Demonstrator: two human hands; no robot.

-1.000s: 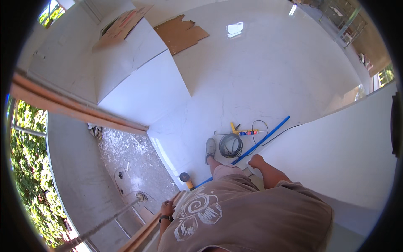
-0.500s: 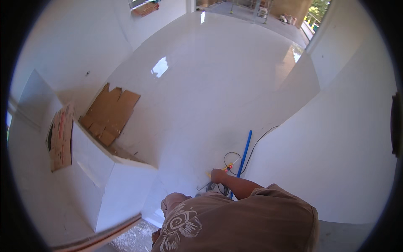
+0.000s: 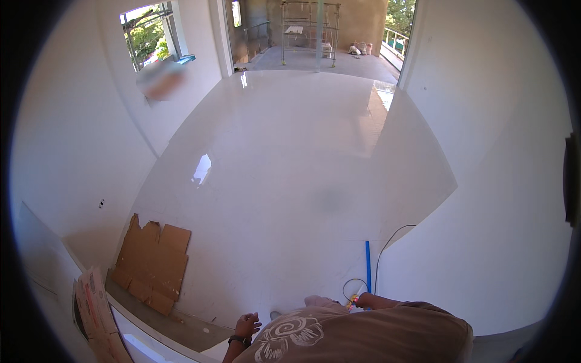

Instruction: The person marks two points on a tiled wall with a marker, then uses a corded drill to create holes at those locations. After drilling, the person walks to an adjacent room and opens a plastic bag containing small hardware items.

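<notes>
My right hand (image 3: 364, 300) reaches low in front of my brown shirt, its fingers closed round a small yellow-and-red tool (image 3: 353, 299) whose exact kind I cannot make out. Close by it on the floor lie a straight blue pipe (image 3: 368, 261) and a thin dark cable (image 3: 378, 257), which curves by the right wall and forms a loop. My left hand (image 3: 247, 325), with a dark band on its wrist, is raised off to my left. Its fingers are loosely bent and apart, with nothing visible in them. My shirt hides part of the floor below.
Torn brown cardboard (image 3: 154, 263) lies on the glossy pale floor at left. Behind a low white ledge leans a printed carton piece (image 3: 97, 314). White walls flank both sides. At the far end, metal scaffolding (image 3: 308, 33) stands beyond an opening, with a window (image 3: 148, 36) at left.
My view has tilted up, bringing the scaffolding and window more fully into sight. My left hand has come into clear view. My right hand keeps the yellow-and-red tool near the pipe.
</notes>
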